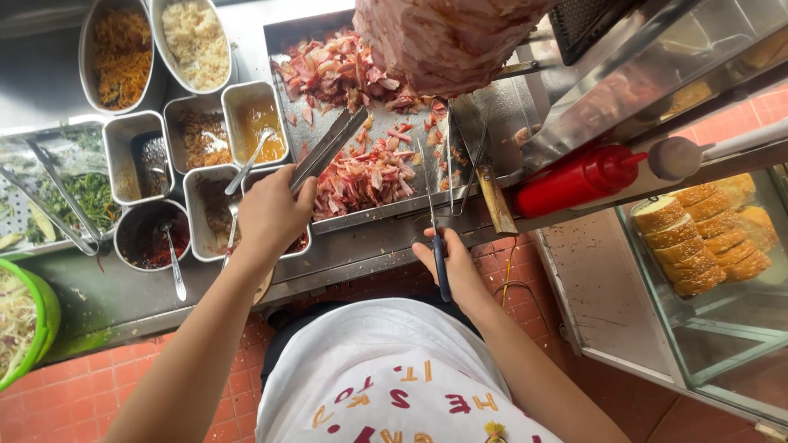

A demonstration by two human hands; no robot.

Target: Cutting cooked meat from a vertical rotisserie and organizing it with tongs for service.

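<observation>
A: The meat cone [447, 41] is hung beyond both hands, over the far end of the steel tray [287, 37]. Drips or loose slices could be shed onto whatever is reached underneath it.

B: Agreed. The shaved meat [361, 176] is heaped on that tray just ahead of the left hand [273, 215], which is closed around a pair of flat metal tongs [328, 148]. The tong tips are laid into the pile. If too large a load is pinched, pieces could be dropped over the near rim onto the tabletop [361, 250].

A: The sauce tins [254, 123] are set just to the left of that hand, with spoon handles [246, 168] pointing towards the wrist. A handle could be caught by the forearm and a tin tipped.

B: The right hand [451, 267] is wrapped around the dark handle of a long thin knife [433, 221], with the blade pointed away, over the tray edge. The blade lies near the tongs, so metal could be struck on metal, or the left hand nicked, if the two are crossed.

A: A second, wooden-handled knife [492, 193] is rested just to the right of the right hand. It could be knocked off the edge by a careless sweep.

B: The red squeeze bottle [579, 176], lying further right, could be rolled if bumped.
</observation>
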